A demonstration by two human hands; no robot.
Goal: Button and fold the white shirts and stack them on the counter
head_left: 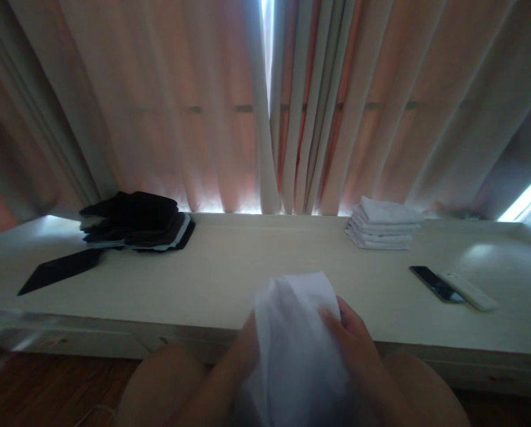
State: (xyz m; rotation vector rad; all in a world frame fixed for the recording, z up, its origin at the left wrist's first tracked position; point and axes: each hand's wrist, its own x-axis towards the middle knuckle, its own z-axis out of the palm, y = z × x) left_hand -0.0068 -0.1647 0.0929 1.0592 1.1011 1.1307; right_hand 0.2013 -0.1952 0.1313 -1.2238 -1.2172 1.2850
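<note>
Both my hands hold a white cloth (294, 344) up in front of me, just at the near edge of the pale table (229, 273). My right hand (354, 341) grips the cloth's right side, thumb and fingers pressed on the fabric. My left hand (242, 350) is mostly hidden behind the cloth's left side, and only its edge and the forearm show. The frame is blurred.
A stack of folded white cloths (383, 231) sits at the back right. A heap of black cloths (134, 222) lies at the back left, with a black strip (60, 270) in front of it. A phone (436, 283) and a white remote (467, 290) lie at the right. Curtains (265, 107) hang behind.
</note>
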